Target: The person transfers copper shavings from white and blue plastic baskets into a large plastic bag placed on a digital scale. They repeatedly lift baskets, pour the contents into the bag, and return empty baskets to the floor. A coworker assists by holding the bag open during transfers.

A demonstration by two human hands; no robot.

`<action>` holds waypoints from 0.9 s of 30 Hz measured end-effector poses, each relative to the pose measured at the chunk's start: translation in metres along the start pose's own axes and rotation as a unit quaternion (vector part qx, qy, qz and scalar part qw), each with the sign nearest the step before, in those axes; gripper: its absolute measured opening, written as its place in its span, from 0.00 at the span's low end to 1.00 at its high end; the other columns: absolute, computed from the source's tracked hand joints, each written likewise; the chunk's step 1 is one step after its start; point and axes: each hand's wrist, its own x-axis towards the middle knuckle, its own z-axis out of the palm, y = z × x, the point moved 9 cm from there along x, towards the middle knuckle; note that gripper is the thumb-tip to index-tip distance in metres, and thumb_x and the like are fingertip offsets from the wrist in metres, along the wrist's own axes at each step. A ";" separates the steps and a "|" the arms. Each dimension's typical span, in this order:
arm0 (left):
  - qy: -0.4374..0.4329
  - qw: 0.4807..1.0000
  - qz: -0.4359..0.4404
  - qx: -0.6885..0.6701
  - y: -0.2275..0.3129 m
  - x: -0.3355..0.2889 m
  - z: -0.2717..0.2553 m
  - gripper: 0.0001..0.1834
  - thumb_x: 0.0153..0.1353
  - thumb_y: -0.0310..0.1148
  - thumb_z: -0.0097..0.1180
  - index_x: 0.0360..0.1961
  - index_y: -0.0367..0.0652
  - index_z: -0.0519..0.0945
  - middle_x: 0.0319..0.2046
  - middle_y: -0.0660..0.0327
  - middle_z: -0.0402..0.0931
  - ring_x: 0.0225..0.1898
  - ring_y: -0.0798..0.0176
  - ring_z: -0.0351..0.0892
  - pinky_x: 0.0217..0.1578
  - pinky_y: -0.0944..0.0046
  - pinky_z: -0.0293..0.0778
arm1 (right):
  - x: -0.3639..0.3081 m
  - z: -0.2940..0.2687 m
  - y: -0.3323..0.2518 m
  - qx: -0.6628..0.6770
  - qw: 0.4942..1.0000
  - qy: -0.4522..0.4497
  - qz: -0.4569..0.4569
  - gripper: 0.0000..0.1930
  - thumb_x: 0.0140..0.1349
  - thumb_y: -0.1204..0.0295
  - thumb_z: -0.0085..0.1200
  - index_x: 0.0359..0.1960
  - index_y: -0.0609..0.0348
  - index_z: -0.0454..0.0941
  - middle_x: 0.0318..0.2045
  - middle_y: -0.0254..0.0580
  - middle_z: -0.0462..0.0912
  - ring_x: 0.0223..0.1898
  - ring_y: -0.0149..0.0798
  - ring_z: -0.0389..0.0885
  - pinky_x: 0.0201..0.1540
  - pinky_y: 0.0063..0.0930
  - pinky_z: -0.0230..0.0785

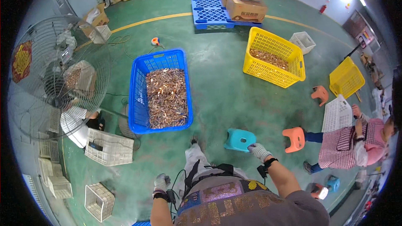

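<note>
While gloved, right hand (pixel 259 152) at corner of teal stool (pixel 239 139)

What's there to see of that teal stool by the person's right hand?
The stool is low and teal, apparently moulded plastic, with a rounded seat and short legs partly in view. It looks roughly upright, seat facing up. The gloved right hand meets its near right edge, seemingly gripping it. Whether its legs touch the green floor is unclear.
</note>
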 end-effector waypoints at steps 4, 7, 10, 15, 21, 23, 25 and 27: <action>-0.052 0.998 0.012 -0.017 0.069 0.044 0.074 0.06 0.61 0.34 0.45 0.33 0.45 0.72 0.21 0.57 0.75 0.23 0.58 0.78 0.23 0.57 0.75 | 0.049 -0.012 -0.030 0.008 0.998 -0.017 0.056 0.18 0.59 0.60 0.56 0.43 0.62 0.81 0.33 0.43 0.83 0.36 0.39 0.80 0.41 0.33 0.72; -0.095 0.995 0.011 0.014 0.129 0.068 0.122 0.07 0.61 0.35 0.47 0.33 0.43 0.73 0.25 0.56 0.76 0.24 0.58 0.77 0.25 0.59 0.74 | 0.075 -0.022 -0.049 -0.016 0.990 -0.036 0.136 0.16 0.60 0.62 0.56 0.43 0.62 0.81 0.30 0.40 0.83 0.32 0.35 0.79 0.38 0.31 0.72; -0.080 0.996 0.035 -0.005 0.200 0.080 0.165 0.09 0.59 0.34 0.49 0.34 0.40 0.75 0.26 0.56 0.78 0.24 0.60 0.78 0.25 0.60 0.74 | 0.104 -0.052 -0.077 0.011 0.988 -0.033 0.152 0.15 0.60 0.64 0.55 0.43 0.63 0.81 0.28 0.39 0.82 0.28 0.35 0.78 0.34 0.30 0.71; -0.119 0.981 0.090 0.125 0.346 0.089 0.228 0.13 0.59 0.40 0.51 0.35 0.41 0.78 0.27 0.58 0.79 0.26 0.61 0.79 0.25 0.61 0.75 | 0.174 -0.114 -0.132 0.038 0.988 0.013 0.147 0.16 0.59 0.62 0.54 0.40 0.63 0.81 0.27 0.40 0.82 0.26 0.34 0.77 0.31 0.30 0.69; -0.079 0.988 0.130 -0.003 0.461 0.109 0.300 0.12 0.60 0.41 0.52 0.39 0.46 0.78 0.33 0.61 0.80 0.32 0.62 0.79 0.35 0.58 0.76 | 0.316 -0.185 -0.222 -0.065 0.989 -0.072 0.108 0.12 0.58 0.64 0.53 0.32 0.61 0.81 0.25 0.38 0.82 0.26 0.33 0.76 0.30 0.31 0.68; -0.086 0.987 0.137 0.015 0.472 0.123 0.323 0.12 0.60 0.41 0.52 0.38 0.46 0.77 0.33 0.60 0.80 0.31 0.61 0.79 0.35 0.58 0.76 | 0.381 -0.214 -0.267 -0.006 0.990 -0.136 0.038 0.11 0.58 0.66 0.53 0.31 0.62 0.80 0.23 0.37 0.80 0.25 0.33 0.76 0.29 0.31 0.67; -0.042 0.990 0.103 -0.088 0.457 0.133 0.342 0.11 0.60 0.41 0.51 0.36 0.45 0.78 0.29 0.61 0.79 0.29 0.60 0.79 0.32 0.56 0.76 | 0.462 -0.257 -0.307 -0.052 0.989 -0.137 0.032 0.10 0.58 0.67 0.54 0.32 0.62 0.80 0.20 0.35 0.78 0.22 0.32 0.74 0.26 0.29 0.66; -0.002 0.997 0.049 -0.063 0.431 0.133 0.360 0.12 0.61 0.41 0.51 0.34 0.44 0.78 0.27 0.60 0.79 0.28 0.59 0.80 0.29 0.57 0.76 | 0.542 -0.301 -0.360 -0.141 0.984 -0.112 -0.005 0.09 0.58 0.68 0.54 0.32 0.61 0.80 0.20 0.34 0.77 0.21 0.32 0.72 0.25 0.27 0.65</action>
